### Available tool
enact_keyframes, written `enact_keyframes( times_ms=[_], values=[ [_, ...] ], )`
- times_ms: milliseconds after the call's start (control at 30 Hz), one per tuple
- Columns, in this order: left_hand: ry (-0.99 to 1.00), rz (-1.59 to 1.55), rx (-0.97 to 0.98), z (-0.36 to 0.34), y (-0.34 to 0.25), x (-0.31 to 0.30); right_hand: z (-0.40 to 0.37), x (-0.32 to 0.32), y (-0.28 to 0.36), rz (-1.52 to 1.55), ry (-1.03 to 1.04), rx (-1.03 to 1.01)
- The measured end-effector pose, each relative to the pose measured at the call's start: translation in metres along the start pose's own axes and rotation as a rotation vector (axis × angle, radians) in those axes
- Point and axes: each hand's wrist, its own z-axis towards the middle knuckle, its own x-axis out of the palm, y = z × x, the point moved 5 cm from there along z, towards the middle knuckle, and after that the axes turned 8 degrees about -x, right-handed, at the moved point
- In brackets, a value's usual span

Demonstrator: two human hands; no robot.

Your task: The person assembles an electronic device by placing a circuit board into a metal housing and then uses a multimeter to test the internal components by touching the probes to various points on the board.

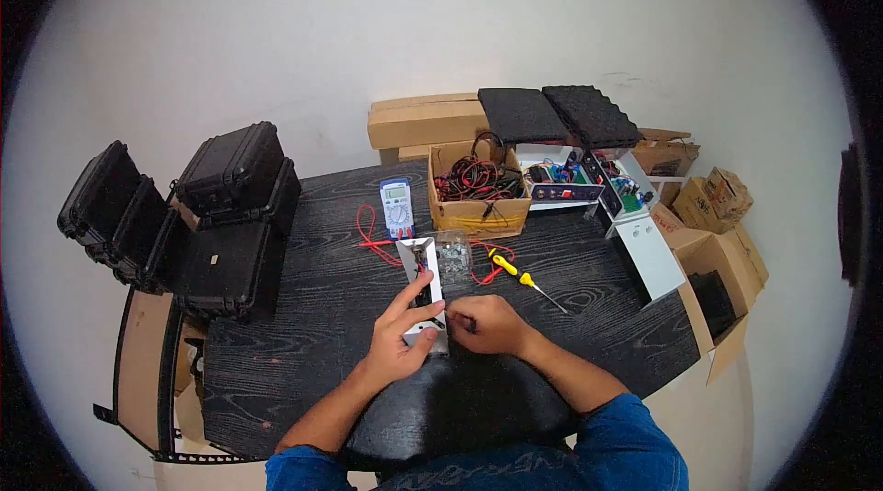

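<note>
A narrow white metal housing (435,267) with dark parts and wires inside lies near the table's front edge. My left hand (401,336) rests over it, fingers spread across its opening and thumb on its near end. Against its right side is my right hand (486,324), fingers curled closed around something small and dark that I cannot make out. Just beyond the housing lies a blue and white multimeter (397,208) with red leads. A clear tray of small parts (453,257) sits right of the housing, and a yellow screwdriver (513,268) lies farther right.
Behind stands a cardboard box of cables (478,213). Opened electronics units (563,191) and a white metal panel (649,258) are at the right. Black hard cases (230,261) are stacked at the left. An open carton (727,284) stands beyond the table's right edge.
</note>
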Motion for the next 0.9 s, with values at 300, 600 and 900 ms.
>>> enact_keyframes(
  times_ms=[300, 600, 900],
  values=[
    [0.0, -0.004, 0.008, -0.0002, 0.0004, 0.0001, -0.0013, -0.0007, -0.0039, 0.06, -0.028, 0.06],
    [-0.002, 0.0, 0.012, -0.0004, 0.0013, 0.0001, 0.001, -0.0014, 0.0, 0.051, -0.063, 0.045],
    [0.021, 0.001, 0.001, 0.0001, 0.0009, -0.001, 0.0012, -0.0009, -0.0004, 0.079, -0.091, 0.028]
  ],
)
